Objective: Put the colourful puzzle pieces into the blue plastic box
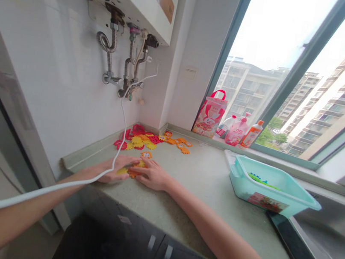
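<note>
At the near edge of the counter (189,192), both hands meet over flat jigsaw-edged puzzle pieces. My left hand (118,168) has its fingers and thumb around a yellow puzzle piece (123,171). From the right, my right hand (154,175) grips an orange puzzle piece (133,174) with bent, slightly separated fingers that partly cover it. Just beyond the fingertips lies another orange piece with a printed picture (147,154). Farther back spreads a loose heap of yellow pieces (138,141), red pieces (120,144) and orange pieces (184,148).
A white cable (124,118) crosses in front of my left hand. At the right, a turquoise basin (238,187) with green and blue items stands beside the sink (332,231); a black phone-like slab (299,248) lies there. Bottles (237,132) line the windowsill. Pipes (111,51) hang overhead.
</note>
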A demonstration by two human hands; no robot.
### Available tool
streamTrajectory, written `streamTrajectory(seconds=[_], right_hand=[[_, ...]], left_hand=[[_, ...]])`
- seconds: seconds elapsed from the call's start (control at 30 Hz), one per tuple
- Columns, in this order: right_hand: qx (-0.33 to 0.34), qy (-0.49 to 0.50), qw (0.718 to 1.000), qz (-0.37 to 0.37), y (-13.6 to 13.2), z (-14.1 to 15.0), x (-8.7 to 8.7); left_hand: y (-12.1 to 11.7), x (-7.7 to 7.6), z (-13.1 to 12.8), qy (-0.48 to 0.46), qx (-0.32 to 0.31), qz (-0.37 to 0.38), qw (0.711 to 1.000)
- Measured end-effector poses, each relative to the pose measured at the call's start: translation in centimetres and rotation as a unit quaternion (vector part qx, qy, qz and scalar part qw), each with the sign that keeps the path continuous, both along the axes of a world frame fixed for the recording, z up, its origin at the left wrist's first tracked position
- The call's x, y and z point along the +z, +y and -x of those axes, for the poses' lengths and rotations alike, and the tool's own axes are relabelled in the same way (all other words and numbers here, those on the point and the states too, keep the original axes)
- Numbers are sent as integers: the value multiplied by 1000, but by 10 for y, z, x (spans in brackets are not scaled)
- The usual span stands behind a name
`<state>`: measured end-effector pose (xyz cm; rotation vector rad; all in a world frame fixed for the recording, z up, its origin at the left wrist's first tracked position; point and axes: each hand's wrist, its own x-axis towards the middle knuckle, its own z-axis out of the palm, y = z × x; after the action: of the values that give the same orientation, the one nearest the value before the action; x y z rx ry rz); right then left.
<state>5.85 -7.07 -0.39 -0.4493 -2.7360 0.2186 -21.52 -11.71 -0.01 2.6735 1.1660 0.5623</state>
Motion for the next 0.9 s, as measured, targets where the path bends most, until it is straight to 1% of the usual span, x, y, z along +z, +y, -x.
streamTrajectory(seconds=[0.03, 0.07, 0.2, 0.3, 0.37, 0.47, 0.57, 0.6, 0.67, 0.77, 0.8, 0.87, 0.9], right_hand=[[3, -7, 1000, 5, -3, -5, 1], [5, -14, 1000, 11, -7, -10, 2], [-4, -37, 999, 39, -21, -36, 6], [-28, -39, 996, 69, -24, -68, 7], [-65, -34, 994, 82, -21, -94, 5], [-141, -25, 987, 78, -11, -138, -1], [-221, -18, 973, 70, -5, -174, -9], [-243, -15, 967, 69, -4, -181, -11], [-273, -4, 960, 67, -3, -189, -14], [-277, 19, 958, 65, -3, -190, -17], [-275, 24, 959, 65, -2, -190, -17], [-280, 30, 957, 66, -2, -190, -17], [-283, 32, 956, 69, -1, -191, -17]], left_hand=[[2, -2, -1, 5, 6, -7, 1000], [3, -5, -1, 6, 26, -18, 999], [11, -19, 4, -3, 157, -70, 985], [18, -26, 11, 1, 204, -90, 975], [20, -25, 14, 3, 233, -104, 967], [20, -17, 15, 12, 273, -149, 950], [28, -4, 6, 18, 272, -187, 944], [36, 2, 1, 25, 266, -189, 945], [59, 15, -13, 58, 259, -177, 948], [107, 36, -36, 138, 282, -141, 939], [123, 42, -41, 160, 309, -136, 928], [150, 47, -48, 171, 334, -133, 917], [160, 47, -48, 173, 346, -127, 913]])
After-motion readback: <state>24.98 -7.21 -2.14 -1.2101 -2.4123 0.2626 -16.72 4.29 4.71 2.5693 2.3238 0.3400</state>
